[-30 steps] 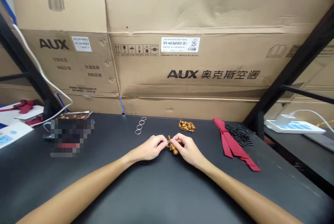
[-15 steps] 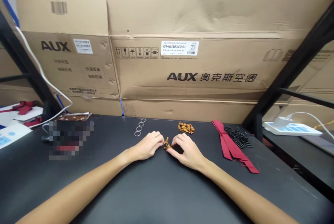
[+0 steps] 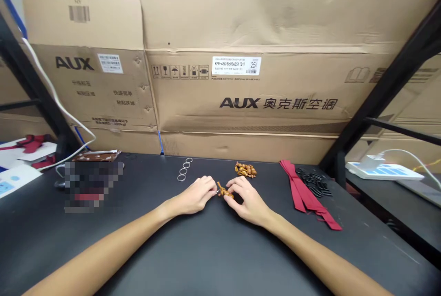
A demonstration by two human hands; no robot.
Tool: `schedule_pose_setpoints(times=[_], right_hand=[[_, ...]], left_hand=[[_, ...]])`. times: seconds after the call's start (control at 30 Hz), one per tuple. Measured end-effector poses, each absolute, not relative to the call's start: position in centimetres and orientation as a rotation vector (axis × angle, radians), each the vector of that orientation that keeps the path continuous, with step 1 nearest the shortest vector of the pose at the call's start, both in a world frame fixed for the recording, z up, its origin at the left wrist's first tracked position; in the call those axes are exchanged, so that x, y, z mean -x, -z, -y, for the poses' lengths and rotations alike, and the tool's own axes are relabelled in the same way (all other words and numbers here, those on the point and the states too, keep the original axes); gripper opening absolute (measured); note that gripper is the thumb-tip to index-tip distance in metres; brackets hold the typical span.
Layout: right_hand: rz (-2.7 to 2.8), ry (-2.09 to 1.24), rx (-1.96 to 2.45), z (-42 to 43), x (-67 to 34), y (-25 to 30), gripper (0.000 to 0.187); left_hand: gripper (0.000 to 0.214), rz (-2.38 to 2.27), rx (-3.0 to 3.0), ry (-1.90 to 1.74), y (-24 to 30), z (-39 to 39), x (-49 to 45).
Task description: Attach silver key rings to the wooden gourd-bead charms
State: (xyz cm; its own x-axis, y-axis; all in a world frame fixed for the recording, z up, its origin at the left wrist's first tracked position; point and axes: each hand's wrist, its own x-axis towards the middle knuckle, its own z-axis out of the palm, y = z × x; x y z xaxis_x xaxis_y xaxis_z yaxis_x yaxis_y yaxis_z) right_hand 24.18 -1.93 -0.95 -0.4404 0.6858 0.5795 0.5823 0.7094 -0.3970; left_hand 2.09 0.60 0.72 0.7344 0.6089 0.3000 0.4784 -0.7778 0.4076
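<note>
Between my hands, just above the black tabletop, is a small brown wooden gourd pendant (image 3: 226, 193) with a yellow-brown cord loop. The thumb and fingers of my right hand (image 3: 247, 197) are closed around its right side. My left hand (image 3: 198, 193) pinches at the pendant's left end; a thin silvery edge shows at its fingertips and looks like part of a metal ring, mostly hidden by the fingers. Behind my left hand, several silver metal rings (image 3: 182, 178) lie in a slanting row. A pile of similar gourd pendants (image 3: 245, 170) lies beyond my right hand.
Red fabric strips (image 3: 303, 195) lie to the right, beside a heap of black plastic buckles (image 3: 313, 182). A brown packet (image 3: 98, 155) and a blurred-out patch are at the left. Large cardboard boxes (image 3: 241, 89) wall off the back. A white power strip (image 3: 386, 171) sits far right.
The pendant has shifted slightly right and turned, so more of its body shows between my hands. The silvery edge at my left fingertips is now visible. Both hands have otherwise barely moved.
</note>
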Motion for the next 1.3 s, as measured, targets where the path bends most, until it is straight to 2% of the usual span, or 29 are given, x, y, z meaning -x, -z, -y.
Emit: schedule_pose_setpoints(times=[0.33, 0.87, 1.17, 1.3], right_hand=[[2.177, -0.307, 0.928, 2.3, -23.8, 0.6, 0.011], [2.148, -0.260, 0.971, 2.1, -23.8, 1.1, 0.015], [2.127, -0.293, 0.990, 2.1, -23.8, 1.0, 0.029], [2.145, -0.242, 1.026, 1.7, -24.3, 1.1, 0.022]], left_hand=[[0.024, -0.784, -2.432, -0.737, -0.8, -0.3, -2.5], [0.027, -0.724, -2.275, -0.720, -0.8, -0.9, -2.3], [0.027, -0.727, -2.316, -0.639, -1.8, -0.7, -2.1], [0.022, -0.784, -2.481, -0.612, -1.7, -0.6, -1.9]])
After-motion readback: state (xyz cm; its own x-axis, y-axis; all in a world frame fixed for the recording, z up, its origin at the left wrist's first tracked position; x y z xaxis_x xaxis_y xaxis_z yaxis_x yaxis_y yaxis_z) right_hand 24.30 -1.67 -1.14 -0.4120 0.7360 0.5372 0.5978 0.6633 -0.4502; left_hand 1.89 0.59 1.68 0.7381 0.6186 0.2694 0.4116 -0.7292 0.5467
